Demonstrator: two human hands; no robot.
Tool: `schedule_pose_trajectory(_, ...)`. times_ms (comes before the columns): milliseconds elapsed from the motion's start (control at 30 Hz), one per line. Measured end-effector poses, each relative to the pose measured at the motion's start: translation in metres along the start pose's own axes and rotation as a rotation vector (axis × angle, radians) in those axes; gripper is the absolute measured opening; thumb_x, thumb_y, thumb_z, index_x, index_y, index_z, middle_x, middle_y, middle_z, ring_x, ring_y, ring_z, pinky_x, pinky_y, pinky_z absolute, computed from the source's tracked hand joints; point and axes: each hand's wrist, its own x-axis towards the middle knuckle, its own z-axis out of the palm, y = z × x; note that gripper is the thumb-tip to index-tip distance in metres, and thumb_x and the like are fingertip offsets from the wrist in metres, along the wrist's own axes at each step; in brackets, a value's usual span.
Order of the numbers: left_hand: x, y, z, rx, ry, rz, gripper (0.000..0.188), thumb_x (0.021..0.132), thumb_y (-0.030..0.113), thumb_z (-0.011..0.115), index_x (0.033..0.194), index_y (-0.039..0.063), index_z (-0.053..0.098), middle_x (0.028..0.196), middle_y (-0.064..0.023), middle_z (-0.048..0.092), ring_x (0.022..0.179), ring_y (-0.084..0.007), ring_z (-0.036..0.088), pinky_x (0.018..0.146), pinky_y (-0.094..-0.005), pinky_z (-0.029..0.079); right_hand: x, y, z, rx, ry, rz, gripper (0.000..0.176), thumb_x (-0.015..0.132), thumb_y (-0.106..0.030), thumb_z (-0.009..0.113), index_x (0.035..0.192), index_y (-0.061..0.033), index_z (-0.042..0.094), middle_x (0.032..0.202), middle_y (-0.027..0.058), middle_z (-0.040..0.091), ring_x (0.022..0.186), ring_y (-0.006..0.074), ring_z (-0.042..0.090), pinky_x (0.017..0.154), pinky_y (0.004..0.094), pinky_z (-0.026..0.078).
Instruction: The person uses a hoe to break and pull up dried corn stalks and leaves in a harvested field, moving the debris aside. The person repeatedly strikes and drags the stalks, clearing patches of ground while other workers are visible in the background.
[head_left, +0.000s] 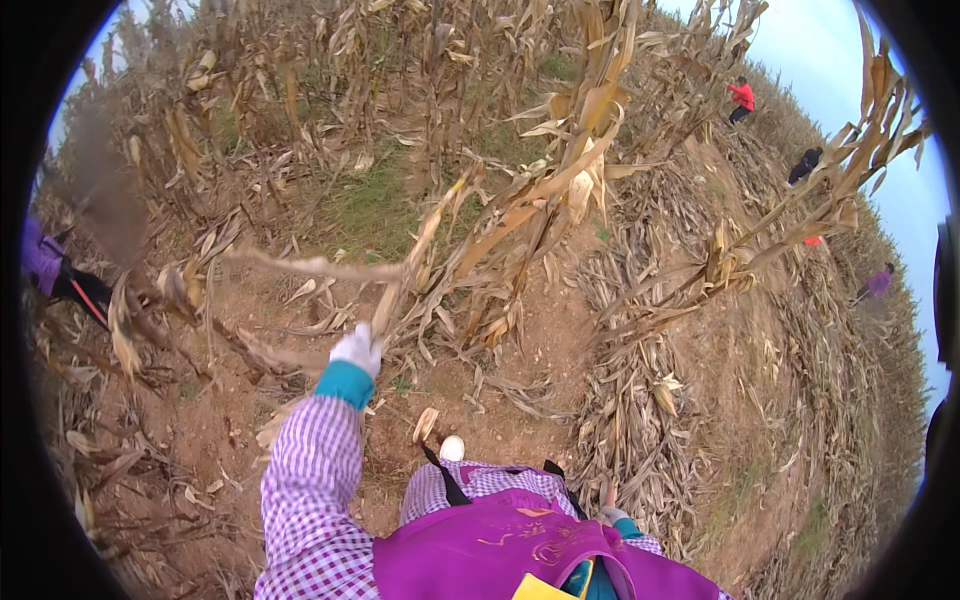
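My left hand (357, 351), in a white glove below a teal cuff, is closed around a dry corn stalk (420, 247) near its lower part. The stalk leans up and to the right, against other dry corn stalks (551, 191) with hanging leaves and husks. Low by my right side is my right hand (615, 514), mostly hidden behind my purple apron (480, 551). A short brownish piece shows at its top; whether that is a handle or a finger is unclear. Beside this hand lies a row of cut corn stalks (630, 420).
Standing dry corn (315, 82) fills the far side, with green grass (375, 206) at its foot. Bare reddish soil (457, 382) lies before my shoe (451, 448). A person in purple (45, 262) is at far left; a person in red (741, 97) and others are at right.
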Motion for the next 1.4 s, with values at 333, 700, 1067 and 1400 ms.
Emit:
schedule_pose_trajectory(333, 0.19, 0.18, 0.07, 0.199, -0.572, -0.047, 0.05, 0.093, 0.038, 0.048, 0.132, 0.008, 0.041, 0.132, -0.0166, 0.049, 0.118, -0.0248, 0.052, 0.1, -0.0397, 0.04, -0.019, -0.041, 0.036, 0.153, -0.051, -0.041, 0.019, 0.084, -0.023, 0.064, 0.085, -0.0093, 0.052, 0.059, 0.0057, 0.049, 0.049, 0.0222, 0.051, 0.045, 0.037, 0.043)
schedule_pose_trajectory(700, 0.151, 0.291, 0.081, 0.287, -0.766, 0.536, 0.036, 0.095, 0.025, 0.045, 0.127, 0.007, 0.047, 0.119, -0.0167, 0.056, 0.105, -0.0284, 0.058, 0.093, -0.0386, 0.049, 0.107, -0.105, -0.009, 0.21, -0.189, 0.142, 0.024, 0.087, -0.03, 0.06, 0.088, -0.0062, 0.058, 0.07, 0.0072, 0.058, 0.062, 0.0234, 0.055, 0.056, 0.0352, 0.042)
schedule_pose_trajectory(1067, 0.216, 0.361, 0.104, 1.056, -0.59, 0.448, 0.037, 0.09, 0.023, 0.051, 0.126, 0.014, 0.053, 0.122, -0.0071, 0.058, 0.115, -0.025, 0.055, 0.096, -0.043, 0.04, 0.163, -0.182, 0.003, -0.054, -0.17, 0.151, 0.024, 0.081, -0.025, 0.065, 0.086, -0.0036, 0.054, 0.066, 0.0088, 0.057, 0.055, 0.024, 0.055, 0.05, 0.0373, 0.045)
schedule_pose_trajectory(1400, 0.086, 0.245, 0.106, 1.032, -0.641, 0.05, 0.022, 0.089, 0.018, 0.051, 0.105, 0.006, 0.059, 0.092, -0.0101, 0.067, 0.085, -0.0258, 0.068, 0.067, -0.0383, 0.055, 0.124, -0.267, 0.092, 0.446, -0.488, 0.354, 0.009, 0.085, -0.009, 0.061, 0.083, -0.0049, 0.052, 0.061, 0.0034, 0.054, 0.049, 0.015, 0.053, 0.044, 0.0287, 0.046)
